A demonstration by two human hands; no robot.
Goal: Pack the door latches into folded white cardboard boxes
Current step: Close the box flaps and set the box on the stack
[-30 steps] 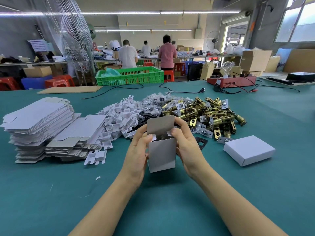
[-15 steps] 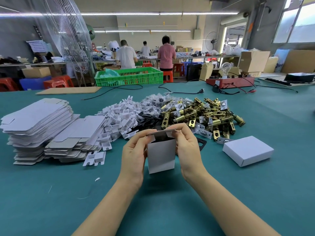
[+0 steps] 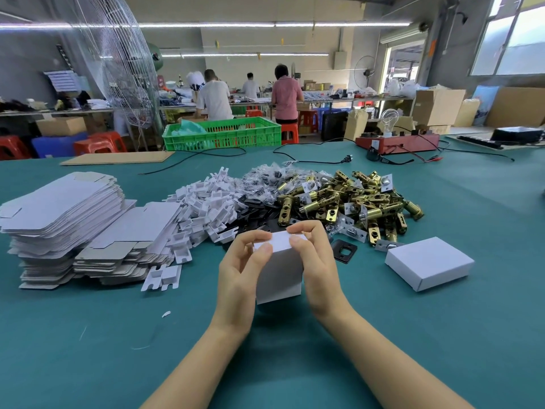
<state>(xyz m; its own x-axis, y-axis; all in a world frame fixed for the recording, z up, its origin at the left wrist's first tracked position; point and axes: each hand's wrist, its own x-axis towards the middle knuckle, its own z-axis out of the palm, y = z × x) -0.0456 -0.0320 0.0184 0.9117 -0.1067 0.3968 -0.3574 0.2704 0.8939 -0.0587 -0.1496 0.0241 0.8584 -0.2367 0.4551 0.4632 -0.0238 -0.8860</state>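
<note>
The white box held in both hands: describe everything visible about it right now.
The white box is a small plain carton that looks like matte white cardboard, with no print. It stands upright on its narrow end on the teal table, top flap folded down flat. The left hand grips its left side and the right hand its right, with fingertips of both on the top flap. It sits just in front of the pile of door latches. Its contents are hidden.

You have nothing here that can be read. The white box (image 3: 278,273) you hold and the closed box (image 3: 429,262) on the bench (image 3: 88,349) are blank, and the sheets pinned on the far wall (image 3: 63,81) are too small and blurred to make out.
</note>
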